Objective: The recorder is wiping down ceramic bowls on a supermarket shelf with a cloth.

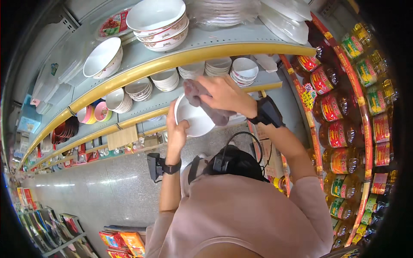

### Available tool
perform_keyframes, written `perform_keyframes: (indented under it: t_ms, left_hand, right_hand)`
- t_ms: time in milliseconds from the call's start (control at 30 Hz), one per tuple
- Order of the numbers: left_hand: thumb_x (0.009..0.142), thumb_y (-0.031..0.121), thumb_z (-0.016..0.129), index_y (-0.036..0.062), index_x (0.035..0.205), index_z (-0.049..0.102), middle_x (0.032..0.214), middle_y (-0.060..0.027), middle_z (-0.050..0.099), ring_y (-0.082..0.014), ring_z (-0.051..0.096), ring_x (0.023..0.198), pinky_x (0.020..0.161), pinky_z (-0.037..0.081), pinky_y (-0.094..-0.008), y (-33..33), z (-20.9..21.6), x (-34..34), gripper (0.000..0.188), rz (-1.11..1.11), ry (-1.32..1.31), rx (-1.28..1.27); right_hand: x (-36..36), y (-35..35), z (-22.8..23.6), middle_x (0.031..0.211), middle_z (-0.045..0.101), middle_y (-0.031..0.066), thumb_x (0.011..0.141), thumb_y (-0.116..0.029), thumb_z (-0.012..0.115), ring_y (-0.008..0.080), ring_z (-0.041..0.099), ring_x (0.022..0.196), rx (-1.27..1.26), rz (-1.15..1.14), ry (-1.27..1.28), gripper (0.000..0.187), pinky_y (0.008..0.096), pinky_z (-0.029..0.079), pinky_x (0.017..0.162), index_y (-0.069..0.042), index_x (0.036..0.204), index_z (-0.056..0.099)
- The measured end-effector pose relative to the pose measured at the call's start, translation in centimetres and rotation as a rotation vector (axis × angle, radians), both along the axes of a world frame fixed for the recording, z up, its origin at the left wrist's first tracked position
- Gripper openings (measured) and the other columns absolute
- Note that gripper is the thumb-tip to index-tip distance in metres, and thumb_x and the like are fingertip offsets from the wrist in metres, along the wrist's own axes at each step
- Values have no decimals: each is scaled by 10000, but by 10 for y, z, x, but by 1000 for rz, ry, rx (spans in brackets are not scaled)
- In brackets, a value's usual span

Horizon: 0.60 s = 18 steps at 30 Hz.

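My left hand (177, 131) grips a white bowl (197, 120) by its left side, thumb inside the rim and fingers behind it. The bowl is tilted with its inside facing me, in front of the shelves. My right hand (228, 95) is closed on a greyish-purple cloth (214, 112), which hangs over the bowl's upper right rim and hides part of it. A stack of large patterned bowls (161, 36) stands on the upper shelf beyond my hands. To its left, a single bowl (103, 60) sits tilted.
A yellow-edged upper shelf (193, 53) curves above my hands. Stacked small bowls (165, 80) line the lower shelf. Oil bottles (333, 107) crowd the rack at my right. At lower left are colourful packages (122, 243) and a magazine-like rack (56, 234) beside the grey floor (107, 198).
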<state>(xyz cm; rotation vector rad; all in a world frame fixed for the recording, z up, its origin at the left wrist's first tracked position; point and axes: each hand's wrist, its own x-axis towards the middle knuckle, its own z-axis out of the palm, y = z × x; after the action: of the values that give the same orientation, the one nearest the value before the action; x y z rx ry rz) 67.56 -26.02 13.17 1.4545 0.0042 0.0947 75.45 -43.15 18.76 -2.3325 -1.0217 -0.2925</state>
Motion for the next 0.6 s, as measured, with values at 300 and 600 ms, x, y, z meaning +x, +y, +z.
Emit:
perform_keyframes:
  t_ms: [300,600]
  left_hand:
    - [604,111,438,-7,1274,347,1161,-119,453,-222,439,1073,899,372,-305,-23,-10,1,686,568,-165,-184]
    - [565,1,426,-7,1197,427,1028,-118,526,-214,498,945,869,382,-288,8,-8,8,632,74,-81,203]
  right_hand:
    - [-10,27,-64,762,583,290,729,-286,658,443,574,739,469,-247,356,509,465,465,652,79,1034,477]
    - [31,15,-22,863,617,199,764,-231,625,389,594,789,-105,20,3,387,430,485,665,-26,1066,494]
